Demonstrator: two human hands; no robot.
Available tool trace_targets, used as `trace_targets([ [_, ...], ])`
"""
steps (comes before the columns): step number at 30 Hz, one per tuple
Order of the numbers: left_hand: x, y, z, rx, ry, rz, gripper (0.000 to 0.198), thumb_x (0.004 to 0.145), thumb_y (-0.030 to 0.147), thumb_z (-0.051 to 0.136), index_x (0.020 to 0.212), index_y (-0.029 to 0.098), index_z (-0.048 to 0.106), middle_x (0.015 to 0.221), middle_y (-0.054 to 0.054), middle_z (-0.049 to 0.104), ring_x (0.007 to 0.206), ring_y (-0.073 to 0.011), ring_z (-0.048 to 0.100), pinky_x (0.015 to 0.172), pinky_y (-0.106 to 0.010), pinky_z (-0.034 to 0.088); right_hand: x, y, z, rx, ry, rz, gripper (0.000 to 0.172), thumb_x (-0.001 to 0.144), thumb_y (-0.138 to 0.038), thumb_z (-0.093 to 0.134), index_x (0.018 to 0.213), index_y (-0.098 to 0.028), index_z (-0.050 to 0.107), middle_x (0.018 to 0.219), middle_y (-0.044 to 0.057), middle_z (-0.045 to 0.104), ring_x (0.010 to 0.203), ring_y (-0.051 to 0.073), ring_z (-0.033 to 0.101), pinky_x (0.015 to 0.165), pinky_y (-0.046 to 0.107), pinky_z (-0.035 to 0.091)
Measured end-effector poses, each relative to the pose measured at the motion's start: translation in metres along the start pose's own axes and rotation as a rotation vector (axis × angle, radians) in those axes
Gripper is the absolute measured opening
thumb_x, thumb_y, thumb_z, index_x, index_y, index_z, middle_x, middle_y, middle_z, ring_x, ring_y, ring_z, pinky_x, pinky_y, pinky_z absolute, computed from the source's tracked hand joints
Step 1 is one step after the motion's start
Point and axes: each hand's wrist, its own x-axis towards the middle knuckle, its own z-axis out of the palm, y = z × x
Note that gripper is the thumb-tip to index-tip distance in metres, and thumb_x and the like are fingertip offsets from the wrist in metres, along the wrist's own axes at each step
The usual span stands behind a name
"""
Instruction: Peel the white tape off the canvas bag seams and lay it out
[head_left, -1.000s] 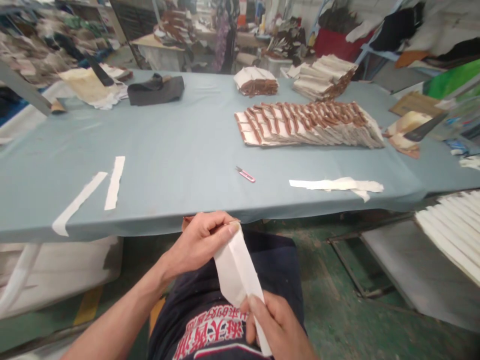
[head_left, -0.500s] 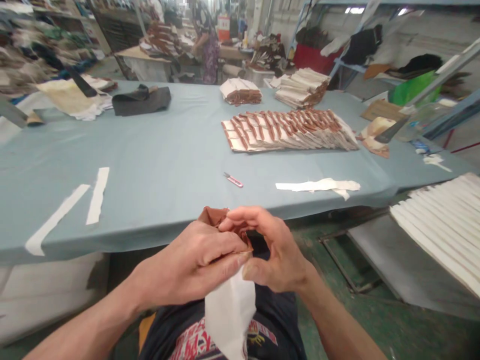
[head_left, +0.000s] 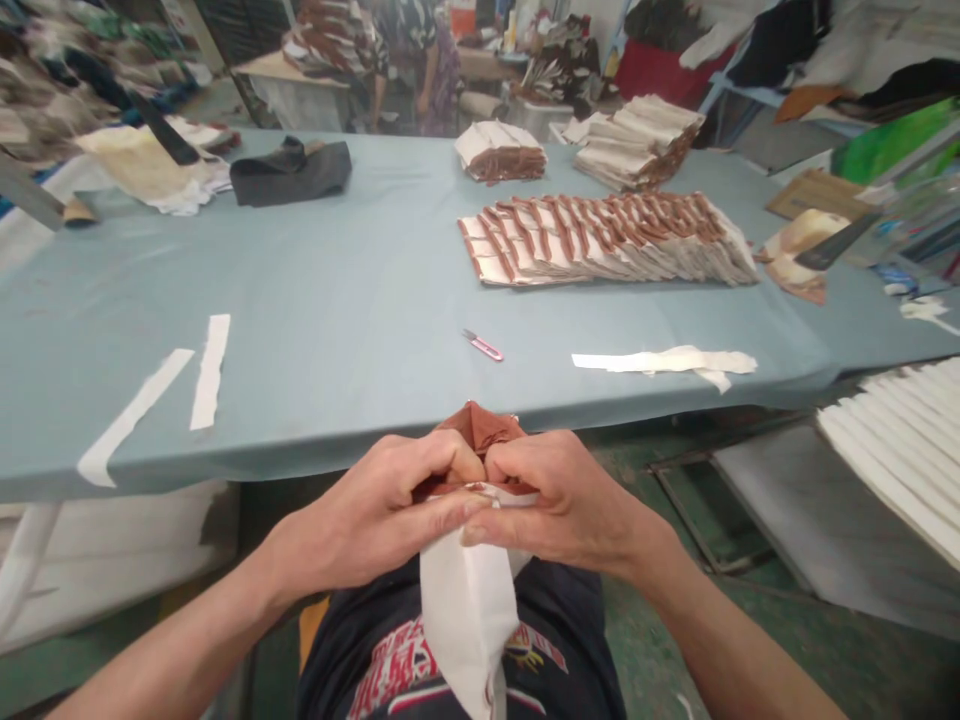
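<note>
A piece of fabric (head_left: 469,610), white on one face and brown on the other, hangs in front of my body. My left hand (head_left: 405,505) pinches its upper edge, the thumb on the white face and the fingers curled over the brown side. Right beside it my right hand (head_left: 559,500) grips the same edge, thumb against the white and fingers bent inward. Both thumbs nearly meet at the middle. Past the knuckles a brown fold stands up near the table edge. On the blue-grey table ahead lies a small pair of thread snips (head_left: 482,346).
White strips (head_left: 211,370) lie at the left, with another strip pile (head_left: 664,360) at the right. A row of overlapping brown-and-white pieces (head_left: 607,240) and two stacks sit farther back. Dark folded cloth (head_left: 291,172) rests at the back left. White panels (head_left: 907,430) stand at the right.
My right hand has gone from loosely spread to closed on the fabric's edge beside the left hand. The brown fold shows more. The view has tipped down slightly.
</note>
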Motion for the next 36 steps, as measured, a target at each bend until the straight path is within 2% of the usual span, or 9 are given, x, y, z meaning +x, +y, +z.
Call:
trace_targets([
  [3,-0.001,-0.001,-0.005,0.002,-0.034,0.036,0.022,0.105,0.026,0.056,0.085,0.018,0.059,0.068,0.007,0.052,0.057,-0.0077,0.041,0.055,-0.020,0.034,0.000,0.002,0.002,0.060,-0.024,0.003,0.060,0.089,-0.062,0.070,0.059,-0.021,0.037,0.058,-0.008,0.031,0.056,0.010,0.028,0.056,0.028,0.017],
  [5,-0.002,-0.001,-0.008,0.043,-0.059,0.087,0.016,0.106,0.021,0.053,0.092,0.018,0.061,0.074,0.004,0.061,0.061,-0.0080,0.050,0.059,-0.020,0.038,0.000,0.003,0.004,0.146,-0.044,0.018,0.062,0.092,-0.066,0.063,0.059,-0.022,0.035,0.059,-0.007,0.031,0.057,0.010,0.027,0.056,0.028,0.018],
  [9,-0.004,-0.003,-0.010,0.230,-0.130,0.226,0.017,0.107,0.016,0.046,0.104,0.019,0.063,0.088,-0.002,0.073,0.073,-0.0121,0.064,0.070,-0.022,0.046,-0.003,0.003,0.007,0.362,-0.082,0.065,0.063,0.100,-0.073,0.042,0.063,-0.023,0.035,0.061,-0.006,0.032,0.056,0.010,0.029,0.053,0.027,0.023],
  [12,-0.006,-0.010,-0.008,0.457,-0.083,0.387,0.021,0.108,0.015,0.040,0.104,0.018,0.061,0.080,-0.003,0.071,0.069,-0.0147,0.063,0.068,-0.025,0.047,-0.005,0.008,0.010,0.563,-0.089,0.111,0.065,0.101,-0.077,0.033,0.065,-0.023,0.035,0.062,-0.005,0.034,0.055,0.010,0.031,0.051,0.026,0.025],
  [17,-0.006,-0.030,-0.002,0.652,0.022,0.600,0.019,0.108,0.011,0.042,0.121,0.013,0.056,0.082,-0.005,0.072,0.071,-0.0167,0.066,0.066,-0.027,0.050,-0.005,0.016,0.021,0.793,-0.106,0.177,0.062,0.099,-0.074,0.049,0.066,-0.022,0.040,0.061,-0.007,0.033,0.052,0.008,0.028,0.046,0.023,0.022],
  [22,-0.003,-0.038,0.003,0.612,0.059,0.609,0.019,0.109,0.013,0.042,0.122,0.013,0.055,0.085,-0.007,0.072,0.072,-0.0165,0.068,0.068,-0.026,0.054,-0.009,0.021,0.031,0.789,-0.028,0.252,0.060,0.095,-0.069,0.060,0.065,-0.022,0.038,0.060,-0.008,0.030,0.051,0.007,0.024,0.044,0.021,0.020],
  [27,0.001,-0.028,0.008,0.566,0.059,0.613,0.016,0.107,0.009,0.040,0.112,0.014,0.055,0.075,-0.003,0.066,0.064,-0.0149,0.061,0.062,-0.026,0.049,-0.016,0.020,0.019,0.623,-0.075,0.139,0.049,0.104,-0.052,0.052,0.068,-0.022,0.041,0.061,-0.007,0.033,0.053,0.008,0.029,0.046,0.022,0.024],
  [31,0.000,-0.027,0.006,0.583,-0.002,0.605,0.016,0.108,0.010,0.038,0.108,0.016,0.053,0.075,-0.002,0.065,0.064,-0.0148,0.057,0.061,-0.028,0.046,-0.017,0.012,0.002,0.402,-0.098,0.081,0.035,0.106,-0.032,0.047,0.073,-0.021,0.047,0.065,-0.005,0.045,0.059,0.010,0.039,0.054,0.023,0.031],
  [36,-0.002,-0.023,0.003,0.650,-0.014,0.633,0.017,0.107,0.010,0.041,0.112,0.016,0.056,0.080,-0.004,0.070,0.069,-0.0145,0.063,0.064,-0.027,0.048,-0.019,0.006,0.004,0.467,-0.091,0.037,0.037,0.105,-0.034,0.048,0.071,-0.021,0.044,0.064,-0.006,0.042,0.058,0.009,0.038,0.055,0.024,0.031],
])
